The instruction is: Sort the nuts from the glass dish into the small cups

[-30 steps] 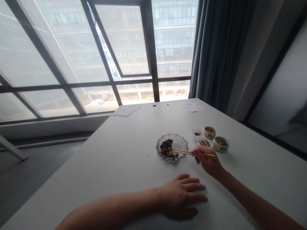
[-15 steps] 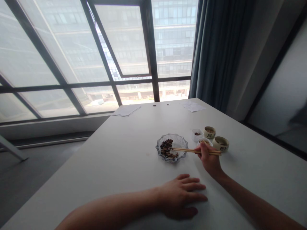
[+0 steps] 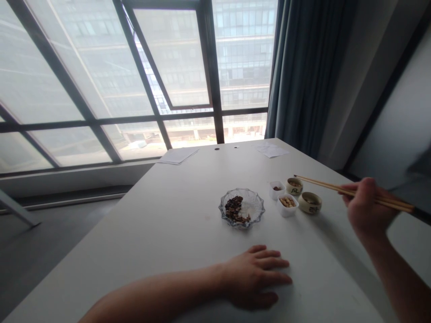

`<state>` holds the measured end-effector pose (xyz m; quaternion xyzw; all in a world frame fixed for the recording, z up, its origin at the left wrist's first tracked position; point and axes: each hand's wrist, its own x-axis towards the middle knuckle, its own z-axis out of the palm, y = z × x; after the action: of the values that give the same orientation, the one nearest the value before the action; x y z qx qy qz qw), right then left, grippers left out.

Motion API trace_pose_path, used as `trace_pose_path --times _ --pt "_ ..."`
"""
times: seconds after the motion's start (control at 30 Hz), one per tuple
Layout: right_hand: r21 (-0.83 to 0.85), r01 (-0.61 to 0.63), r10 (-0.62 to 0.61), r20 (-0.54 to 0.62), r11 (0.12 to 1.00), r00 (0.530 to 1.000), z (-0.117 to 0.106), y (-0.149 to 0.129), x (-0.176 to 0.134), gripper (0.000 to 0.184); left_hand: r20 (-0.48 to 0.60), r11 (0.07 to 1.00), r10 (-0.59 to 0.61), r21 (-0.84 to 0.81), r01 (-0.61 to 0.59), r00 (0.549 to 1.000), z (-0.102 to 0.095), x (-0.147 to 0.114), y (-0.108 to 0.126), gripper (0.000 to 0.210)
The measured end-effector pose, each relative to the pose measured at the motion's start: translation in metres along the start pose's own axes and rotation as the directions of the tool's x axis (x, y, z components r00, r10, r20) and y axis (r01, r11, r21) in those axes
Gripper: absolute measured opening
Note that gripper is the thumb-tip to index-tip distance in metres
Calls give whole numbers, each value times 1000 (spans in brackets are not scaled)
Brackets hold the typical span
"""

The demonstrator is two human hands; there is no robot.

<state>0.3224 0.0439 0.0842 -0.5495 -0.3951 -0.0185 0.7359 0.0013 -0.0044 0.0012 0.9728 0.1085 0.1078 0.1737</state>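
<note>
My right hand (image 3: 370, 206) is closed around a pair of wooden chopsticks (image 3: 323, 184), raised at the right. A small dark bit shows at their tips, above the far round cup (image 3: 294, 190). My left hand (image 3: 257, 278) lies flat on the table with its fingers spread, holding nothing. Beyond it stands a scalloped glass bowl (image 3: 257, 220) with dark brown dried pieces (image 3: 235, 208) heaped toward its left side. Right of the bowl, a square white dish (image 3: 288, 211) holds light tan pieces. Behind that, a second white dish (image 3: 274, 194) has a few dark bits.
A second round cup (image 3: 310, 207) with a dark character stands by the white dishes. Paper sheets (image 3: 178, 155) lie at the far left of the white table (image 3: 161, 224), and more papers (image 3: 272, 150) at the far right. Windows and a blue curtain (image 3: 299, 67) rise beyond.
My right hand has moved right and up with the chopsticks, whose tips left the glass bowl and are now above the far cup. My left hand has stayed put.
</note>
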Motion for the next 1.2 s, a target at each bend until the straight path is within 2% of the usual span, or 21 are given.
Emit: trace_pose_path --times 0.07,0.23,0.4,0.57,0.73,0.87,1.0,1.1,1.17,1.2 --pt "-114 65 -66 -5 991 998 -11 2 11 49 11 1000 -5 1 5 1000 -1 0 1 50" --pt "-359 179 -154 98 916 983 -24 6 23 52 2 1000 4 1 -4 1000 0 1 -1 50" --pt "-435 232 -176 165 870 970 -24 8 25 52 -2 1000 10 -6 -10 1000 -1 1 -1 50" --pt "-475 207 -122 203 855 971 -23 9 26 48 3 1000 -2 -8 2 1000 -2 1 1 50" --pt "-461 200 -88 253 865 963 -18 11 22 36 -17 1000 1 -21 -2 1000 1 0 0 50" --pt "-454 193 -63 284 870 957 -15 11 19 37 -1 1000 -5 -30 5 1000 1 0 -1 51" --pt "-446 187 -95 220 875 971 -15 3 18 33 5 999 -12 -29 12 1000 0 0 0 51" --pt "-273 141 -101 157 951 982 -12 -8 8 35 -12 1000 -3 -23 3 1000 0 0 0 50" --pt "-84 67 -47 222 994 974 -6 -13 -7 38 -9 1000 -5 -15 5 1000 1 0 0 50" --pt "-5 21 -19 290 1000 957 -2 -15 -16 39 -4 1000 -8 -10 8 1000 1 0 0 50"
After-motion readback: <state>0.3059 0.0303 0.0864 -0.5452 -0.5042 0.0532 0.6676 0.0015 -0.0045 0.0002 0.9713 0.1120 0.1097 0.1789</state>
